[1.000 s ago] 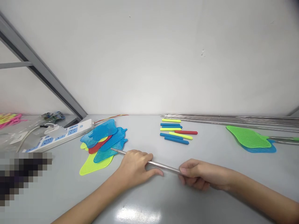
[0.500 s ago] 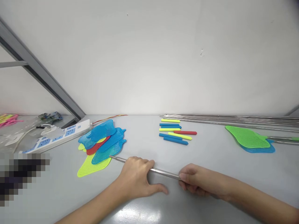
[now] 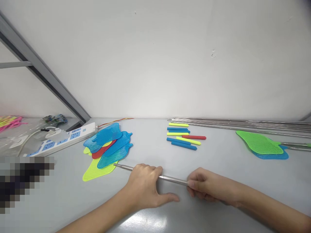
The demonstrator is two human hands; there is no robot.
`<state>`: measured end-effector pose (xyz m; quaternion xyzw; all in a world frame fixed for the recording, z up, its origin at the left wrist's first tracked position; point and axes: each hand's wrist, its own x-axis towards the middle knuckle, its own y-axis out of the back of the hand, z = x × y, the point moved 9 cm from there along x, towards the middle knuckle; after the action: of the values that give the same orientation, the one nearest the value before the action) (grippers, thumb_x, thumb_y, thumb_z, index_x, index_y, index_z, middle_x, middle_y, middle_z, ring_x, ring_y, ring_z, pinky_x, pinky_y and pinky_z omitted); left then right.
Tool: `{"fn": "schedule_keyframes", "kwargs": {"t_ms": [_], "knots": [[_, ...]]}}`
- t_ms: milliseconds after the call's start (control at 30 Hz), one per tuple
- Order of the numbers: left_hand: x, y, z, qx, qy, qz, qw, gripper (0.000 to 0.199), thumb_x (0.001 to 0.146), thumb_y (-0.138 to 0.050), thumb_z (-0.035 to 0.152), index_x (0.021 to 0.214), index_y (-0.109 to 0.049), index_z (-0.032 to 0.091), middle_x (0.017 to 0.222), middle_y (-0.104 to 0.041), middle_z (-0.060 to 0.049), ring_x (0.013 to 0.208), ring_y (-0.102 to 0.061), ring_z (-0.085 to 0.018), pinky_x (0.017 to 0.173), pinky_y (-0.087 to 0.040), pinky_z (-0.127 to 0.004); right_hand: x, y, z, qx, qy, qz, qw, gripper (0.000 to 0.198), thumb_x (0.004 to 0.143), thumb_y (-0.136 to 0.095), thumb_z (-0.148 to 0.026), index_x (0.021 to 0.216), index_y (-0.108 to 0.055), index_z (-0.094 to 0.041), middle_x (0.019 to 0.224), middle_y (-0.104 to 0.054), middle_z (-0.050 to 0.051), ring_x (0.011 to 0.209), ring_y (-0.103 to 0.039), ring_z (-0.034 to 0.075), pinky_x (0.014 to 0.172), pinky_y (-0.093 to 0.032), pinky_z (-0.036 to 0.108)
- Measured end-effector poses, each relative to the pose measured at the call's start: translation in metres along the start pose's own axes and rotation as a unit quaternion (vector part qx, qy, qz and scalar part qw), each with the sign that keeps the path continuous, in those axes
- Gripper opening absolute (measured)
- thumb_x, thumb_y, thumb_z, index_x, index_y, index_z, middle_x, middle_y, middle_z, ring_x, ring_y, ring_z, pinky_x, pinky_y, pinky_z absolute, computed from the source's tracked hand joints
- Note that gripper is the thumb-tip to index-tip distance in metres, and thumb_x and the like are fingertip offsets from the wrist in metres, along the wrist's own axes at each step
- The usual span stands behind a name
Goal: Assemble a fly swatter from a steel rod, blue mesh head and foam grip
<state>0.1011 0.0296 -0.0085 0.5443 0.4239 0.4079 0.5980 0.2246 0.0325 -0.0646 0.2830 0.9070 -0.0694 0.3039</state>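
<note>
A thin silver telescopic metal rod (image 3: 173, 179) slants across the front of the table, its narrow tip at the left beside a yellow fly swatter head. My left hand (image 3: 145, 186) lies over the rod's middle with fingers curled round it and thumb stretched out to the right. At the rod's right end, my right hand (image 3: 202, 184) pinches it between thumb and fingers. Left of the hands is an overlapping pile of perforated swatter heads (image 3: 114, 157) in blue, red and yellow. Behind the hands lie several coloured handle sleeves (image 3: 184, 146) in blue, yellow and red.
Several long metal rods (image 3: 225, 124) lie along the wall at the back right. In front of them are a green swatter (image 3: 259, 142) and a blue one beneath, both with rods attached. A white power strip (image 3: 70, 137) with plugged cables stands at the left, near a metal frame post (image 3: 48, 72).
The view has shifted slightly, so the table items sit a little further right. Both hands keep their hold on the rod, with hardly any movement.
</note>
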Motion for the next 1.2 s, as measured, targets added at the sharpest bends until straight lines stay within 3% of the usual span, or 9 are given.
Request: {"fn": "schedule_keyframes", "kwargs": {"t_ms": [633, 1200], "knots": [[-0.001, -0.01, 0.004, 0.001, -0.01, -0.021, 1.0, 0.058, 0.064, -0.034, 0.075, 0.059, -0.048, 0.019, 0.053, -0.058, -0.002, 0.05, -0.054, -0.02, 0.045, -0.024, -0.026, -0.003, 0.004, 0.003, -0.038, -0.026, 0.055, 0.997, 0.029, 0.079, -0.046, -0.04, 0.074, -0.057, -0.014, 0.054, -0.044, -0.003, 0.047, -0.033, 0.007, 0.045, -0.026, 0.019], [-0.002, -0.011, 0.007, -0.01, -0.012, -0.032, 0.999, 0.055, 0.069, -0.035, 0.07, 0.058, -0.05, 0.018, 0.054, -0.059, -0.003, 0.049, -0.055, -0.019, 0.044, -0.024, -0.026, 0.001, 0.0, 0.001, -0.09, 0.011, 0.053, 0.995, 0.031, 0.08, -0.044, -0.039, 0.07, -0.058, -0.013, 0.053, -0.041, -0.003, 0.047, -0.033, 0.007, 0.045, -0.026, 0.02]]}}
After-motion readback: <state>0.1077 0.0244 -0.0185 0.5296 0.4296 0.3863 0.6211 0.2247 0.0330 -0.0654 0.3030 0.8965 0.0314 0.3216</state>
